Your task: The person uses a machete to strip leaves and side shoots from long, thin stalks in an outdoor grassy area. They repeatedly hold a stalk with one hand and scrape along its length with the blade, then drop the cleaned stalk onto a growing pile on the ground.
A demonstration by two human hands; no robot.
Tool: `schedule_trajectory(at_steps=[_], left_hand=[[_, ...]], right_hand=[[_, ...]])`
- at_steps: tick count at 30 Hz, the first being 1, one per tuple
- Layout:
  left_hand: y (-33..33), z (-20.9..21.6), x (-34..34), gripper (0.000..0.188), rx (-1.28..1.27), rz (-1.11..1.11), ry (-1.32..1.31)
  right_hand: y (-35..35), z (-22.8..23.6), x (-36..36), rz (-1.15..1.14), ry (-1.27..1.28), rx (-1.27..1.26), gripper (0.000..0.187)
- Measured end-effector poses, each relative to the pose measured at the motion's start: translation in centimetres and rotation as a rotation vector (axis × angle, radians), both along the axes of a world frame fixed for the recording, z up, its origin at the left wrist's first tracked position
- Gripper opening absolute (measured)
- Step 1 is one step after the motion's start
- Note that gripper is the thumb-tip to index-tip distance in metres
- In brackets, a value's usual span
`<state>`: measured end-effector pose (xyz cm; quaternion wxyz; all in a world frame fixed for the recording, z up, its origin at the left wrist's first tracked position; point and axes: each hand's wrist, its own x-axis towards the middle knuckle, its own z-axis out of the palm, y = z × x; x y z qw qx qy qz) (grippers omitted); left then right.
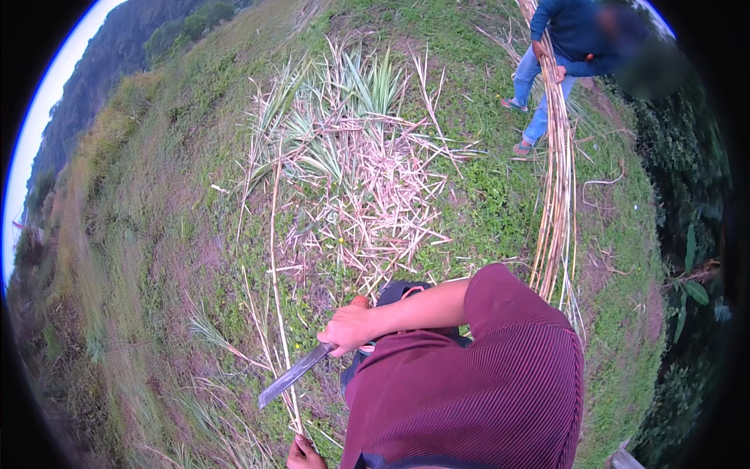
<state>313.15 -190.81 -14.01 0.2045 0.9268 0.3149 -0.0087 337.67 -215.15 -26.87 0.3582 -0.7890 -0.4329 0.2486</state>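
Observation:
My right hand (349, 328) is wrapped round the orange-brown handle of a machete (293, 377), whose long dark grey blade slants down to the left. The blade crosses in front of a long, thin pale stalk (276, 273). At the lower edge, my left hand (305, 455) is closed round the near end of that stalk. From there the stalk runs away from me, its far end lying by the leaf pile. My left forearm is out of sight. A few leafy stalks (256, 313) lie close beside the held one.
Ahead lies a pile of cut stalk pieces (383, 195) with long green leaves (367, 86) at its far side. On the right, another person (574, 47) holds a tall bundle of long stalks (555, 172). Dark bushes (687, 156) border the grass at the right.

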Motion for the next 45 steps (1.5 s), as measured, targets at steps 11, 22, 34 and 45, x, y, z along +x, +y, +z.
schedule_trajectory(at_steps=[11,22,34,45], left_hand=[[0.3,5.1,-1.3,0.032,0.18,-0.192,0.141],[2.2,6.2,-6.4,0.038,0.192,-0.033,0.29],[2.2,6.1,-9.1,0.051,0.144,0.176,0.418],[1.4,7.8,-9.9,0.04,0.245,0.136,0.446]], right_hand=[[-2.2,-9.0,8.4,-0.545,0.061,-0.253,0.036],[-0.8,-8.3,6.7,-0.375,0.079,-0.217,0.035],[2.4,-3.7,4.7,-0.239,0.131,-0.16,0.036],[2.3,-7.3,5.7,-0.273,0.161,-0.301,0.034]])
